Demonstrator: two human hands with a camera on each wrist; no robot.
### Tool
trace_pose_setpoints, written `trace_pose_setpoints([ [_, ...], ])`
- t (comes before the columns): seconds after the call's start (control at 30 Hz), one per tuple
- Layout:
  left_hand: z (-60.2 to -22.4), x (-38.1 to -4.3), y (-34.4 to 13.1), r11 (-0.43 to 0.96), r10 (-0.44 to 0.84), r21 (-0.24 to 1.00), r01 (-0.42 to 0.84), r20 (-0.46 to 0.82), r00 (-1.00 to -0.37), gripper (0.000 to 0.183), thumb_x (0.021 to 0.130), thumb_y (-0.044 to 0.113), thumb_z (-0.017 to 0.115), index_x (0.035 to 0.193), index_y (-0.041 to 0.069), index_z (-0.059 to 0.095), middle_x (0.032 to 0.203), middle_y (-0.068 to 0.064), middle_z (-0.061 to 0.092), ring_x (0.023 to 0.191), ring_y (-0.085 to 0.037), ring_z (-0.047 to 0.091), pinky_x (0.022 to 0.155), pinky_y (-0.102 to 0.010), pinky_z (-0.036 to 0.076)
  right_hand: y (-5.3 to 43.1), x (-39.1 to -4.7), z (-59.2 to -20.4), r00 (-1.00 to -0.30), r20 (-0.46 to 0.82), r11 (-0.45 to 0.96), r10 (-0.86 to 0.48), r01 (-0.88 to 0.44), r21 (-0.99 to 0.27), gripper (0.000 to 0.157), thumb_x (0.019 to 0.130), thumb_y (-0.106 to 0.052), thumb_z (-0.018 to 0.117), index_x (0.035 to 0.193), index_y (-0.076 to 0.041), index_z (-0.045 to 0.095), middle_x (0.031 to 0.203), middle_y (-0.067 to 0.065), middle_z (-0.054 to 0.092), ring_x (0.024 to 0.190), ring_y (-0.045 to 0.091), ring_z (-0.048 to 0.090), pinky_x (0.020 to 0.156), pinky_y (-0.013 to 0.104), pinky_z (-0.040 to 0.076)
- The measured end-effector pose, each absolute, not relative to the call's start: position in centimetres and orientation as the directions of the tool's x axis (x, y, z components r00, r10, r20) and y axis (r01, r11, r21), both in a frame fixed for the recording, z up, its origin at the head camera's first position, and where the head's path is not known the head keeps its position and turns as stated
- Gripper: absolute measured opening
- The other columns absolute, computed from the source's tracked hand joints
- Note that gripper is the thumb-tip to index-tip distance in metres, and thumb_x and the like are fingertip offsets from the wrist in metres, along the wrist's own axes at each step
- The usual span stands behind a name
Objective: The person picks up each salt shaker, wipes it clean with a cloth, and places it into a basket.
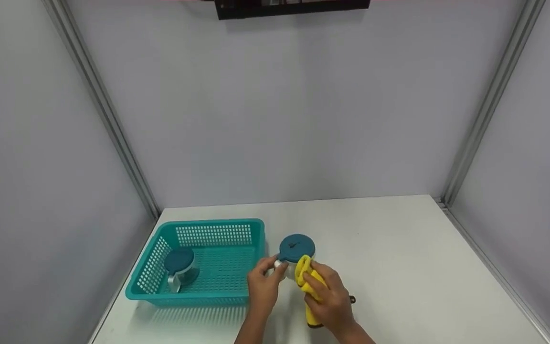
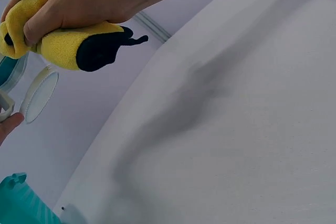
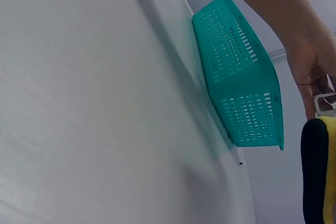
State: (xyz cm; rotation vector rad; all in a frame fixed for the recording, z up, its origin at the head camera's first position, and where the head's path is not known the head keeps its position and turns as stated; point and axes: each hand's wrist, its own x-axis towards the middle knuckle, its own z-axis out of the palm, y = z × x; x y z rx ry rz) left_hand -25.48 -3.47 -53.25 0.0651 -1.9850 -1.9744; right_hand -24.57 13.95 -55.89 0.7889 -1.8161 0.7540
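In the head view my left hand [image 1: 264,286] pinches the pale handle of a clear jar with a round blue lid [image 1: 297,247], held up above the white table. My right hand [image 1: 330,298] grips a bunched yellow cloth [image 1: 313,317] with dark trim against the jar's near right side. The cloth and fingers hide much of the jar's body. From the left wrist, the cloth [image 2: 68,45] hangs below the right hand, and the jar's round base [image 2: 42,97] faces the camera. The right wrist view catches the left hand [image 3: 310,59] at the white handle [image 3: 318,103].
A teal plastic basket [image 1: 196,302] with perforated sides stands on the table [image 1: 399,267], left of my hands. Inside it sits a second jar with a blue lid [image 1: 179,260] and a handle. Grey panels [image 1: 275,119] wall in the table at the back and sides.
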Motion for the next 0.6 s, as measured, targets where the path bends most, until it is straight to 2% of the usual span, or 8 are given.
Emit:
trace_pose_setpoints([
  [0.17,-53.3,-25.5,-3.7,0.079,-0.271,0.968,0.237,0.249,-0.93,0.024,0.086,0.022,0.077,0.109,0.015,0.075,0.098,0.0,0.068,0.094,-0.016,0.062,0.074,-0.024,0.058,13.8,-24.4,-54.2,-0.348,0.91,0.612,-0.226,-0.778,-0.145,0.049,0.067,-0.01,0.076,0.115,-0.018,0.073,0.125,0.007,0.063,0.103,0.018,0.06,0.102,0.016,0.044],
  [0.3,-53.3,-25.5,-3.7,0.17,-0.262,0.944,0.282,0.319,-0.911,0.026,0.085,0.025,0.078,0.11,0.016,0.076,0.094,0.003,0.067,0.089,-0.015,0.058,0.074,-0.027,0.056,13.6,-24.2,-52.7,-0.392,0.89,0.639,-0.233,-0.752,-0.164,0.048,0.065,-0.011,0.079,0.112,-0.019,0.074,0.122,0.001,0.064,0.1,0.014,0.06,0.092,0.018,0.051],
  [0.4,-53.3,-25.3,-3.7,0.224,-0.268,0.927,0.299,0.354,-0.896,0.025,0.085,0.023,0.078,0.109,0.016,0.076,0.092,0.004,0.066,0.087,-0.014,0.057,0.074,-0.029,0.054,13.4,-23.9,-51.7,-0.428,0.869,0.657,-0.247,-0.734,-0.174,0.045,0.065,-0.013,0.08,0.11,-0.02,0.075,0.12,-0.003,0.065,0.099,0.011,0.061,0.085,0.021,0.055],
  [0.6,-53.7,-25.1,-3.2,0.243,-0.257,0.91,0.335,0.393,-0.883,0.023,0.085,0.013,0.077,0.108,0.01,0.076,0.089,0.001,0.065,0.086,-0.013,0.06,0.072,-0.024,0.057,13.1,-23.7,-50.0,-0.481,0.834,0.699,-0.273,-0.695,-0.172,0.033,0.068,-0.018,0.078,0.101,-0.02,0.077,0.112,-0.004,0.069,0.091,0.012,0.061,0.074,0.027,0.058],
])
